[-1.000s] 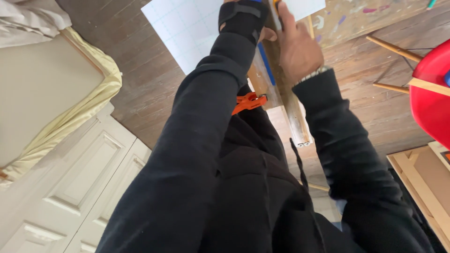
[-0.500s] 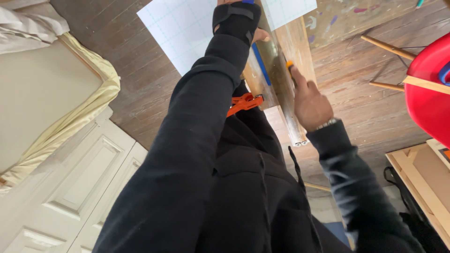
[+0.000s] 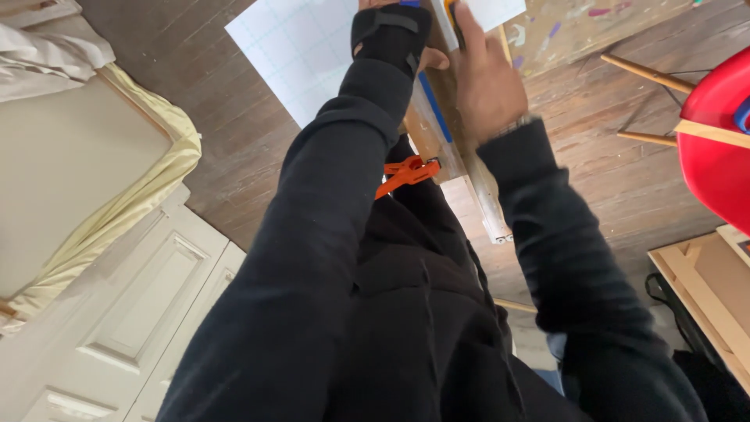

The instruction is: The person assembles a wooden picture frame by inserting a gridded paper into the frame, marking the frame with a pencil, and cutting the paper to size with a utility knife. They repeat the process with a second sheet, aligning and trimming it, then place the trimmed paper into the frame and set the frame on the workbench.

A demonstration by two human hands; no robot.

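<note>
A white gridded sheet (image 3: pixel 305 55) lies on a wooden board on the floor. A long straightedge (image 3: pixel 480 195) with a blue strip (image 3: pixel 434 113) beside it runs across the sheet toward me, and an orange clamp (image 3: pixel 406 172) grips the board's near edge. My left hand (image 3: pixel 394 35), in a black wrist brace, rests on the straightedge; its fingers are cut off by the top edge. My right hand (image 3: pixel 484 82) is just right of it, closed around a yellow-and-black cutter-like tool (image 3: pixel 453 14) against the straightedge.
A red chair (image 3: pixel 719 133) with wooden legs (image 3: pixel 648 74) stands at right. Wooden frames (image 3: pixel 703 289) and a black bag (image 3: pixel 691 379) lie at lower right. A white panelled door (image 3: pixel 117 328) and a cloth-wrapped canvas (image 3: pixel 78 180) are at left. A paint-spattered board (image 3: pixel 594 23) is at top.
My right hand slid toward me along the straightedge half a second ago, then went back up to the far end beside my left hand. My left hand stayed put.
</note>
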